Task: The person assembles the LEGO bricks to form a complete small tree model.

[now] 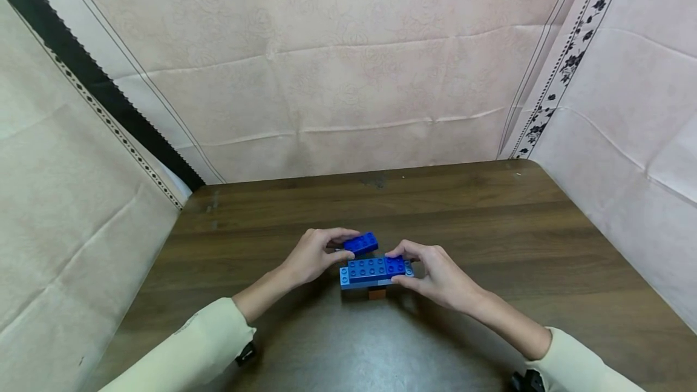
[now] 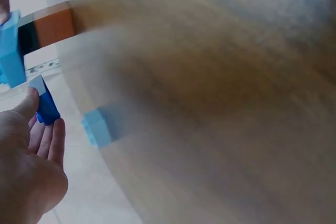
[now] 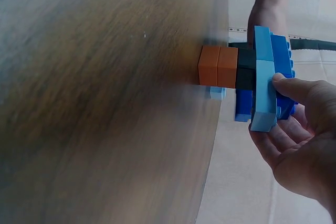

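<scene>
A toy brick structure (image 1: 366, 270) stands on the table, wide on top of a narrow column. Its top layers are blue and light blue bricks; beneath them come a dark brick (image 3: 245, 68) and orange-brown bricks (image 3: 218, 66). My right hand (image 1: 435, 274) grips its right end, thumb in front and fingers behind, around the dark blue brick (image 1: 394, 265) there. Just behind and left of the structure, my left hand (image 1: 318, 256) pinches a loose dark blue brick (image 1: 361, 244) between thumb and fingers, held above the table.
A light blue brick (image 2: 98, 128) lies on the table beyond the structure, seen in both wrist views. The brown wooden table (image 1: 463, 210) reaches back to pale patterned cloth (image 1: 348, 77), which also hangs at both sides.
</scene>
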A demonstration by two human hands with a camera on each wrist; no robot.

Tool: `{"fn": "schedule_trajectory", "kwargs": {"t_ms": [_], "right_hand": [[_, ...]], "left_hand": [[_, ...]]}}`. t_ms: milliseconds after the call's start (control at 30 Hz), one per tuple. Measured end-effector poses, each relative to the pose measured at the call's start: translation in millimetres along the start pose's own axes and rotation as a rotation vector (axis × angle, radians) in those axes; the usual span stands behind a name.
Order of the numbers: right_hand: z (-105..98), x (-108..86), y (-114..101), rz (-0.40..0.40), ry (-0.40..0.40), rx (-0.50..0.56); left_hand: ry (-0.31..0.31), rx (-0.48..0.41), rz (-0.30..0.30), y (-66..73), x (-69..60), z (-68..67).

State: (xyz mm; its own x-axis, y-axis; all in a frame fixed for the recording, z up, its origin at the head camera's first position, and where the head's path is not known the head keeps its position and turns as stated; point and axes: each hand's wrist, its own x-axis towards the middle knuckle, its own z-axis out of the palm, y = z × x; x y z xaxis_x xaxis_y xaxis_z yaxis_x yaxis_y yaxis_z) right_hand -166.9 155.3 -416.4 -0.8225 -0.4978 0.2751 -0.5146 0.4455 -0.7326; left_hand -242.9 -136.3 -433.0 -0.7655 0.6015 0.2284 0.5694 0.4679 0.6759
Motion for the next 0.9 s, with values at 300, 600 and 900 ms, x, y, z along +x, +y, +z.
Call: {"fn": "schedule_trajectory", "kwargs": {"t_ms": [300,600,900], "right_hand": [[0,0.2,0,0.000,0.005,0.002],[-1,1.4,1,0.022,0.004,0.020],[-2,2.6,3,0.028,0.004,-0.024]], "left_hand": [[0.028,-0.067,0.041,22.0,-5.8,-19.1],[-0.023,-0.154,0.111,43.7,-13.1,-26.4],[-0.086,-0.168,0.176,54.7,-17.0,-13.8]]}}
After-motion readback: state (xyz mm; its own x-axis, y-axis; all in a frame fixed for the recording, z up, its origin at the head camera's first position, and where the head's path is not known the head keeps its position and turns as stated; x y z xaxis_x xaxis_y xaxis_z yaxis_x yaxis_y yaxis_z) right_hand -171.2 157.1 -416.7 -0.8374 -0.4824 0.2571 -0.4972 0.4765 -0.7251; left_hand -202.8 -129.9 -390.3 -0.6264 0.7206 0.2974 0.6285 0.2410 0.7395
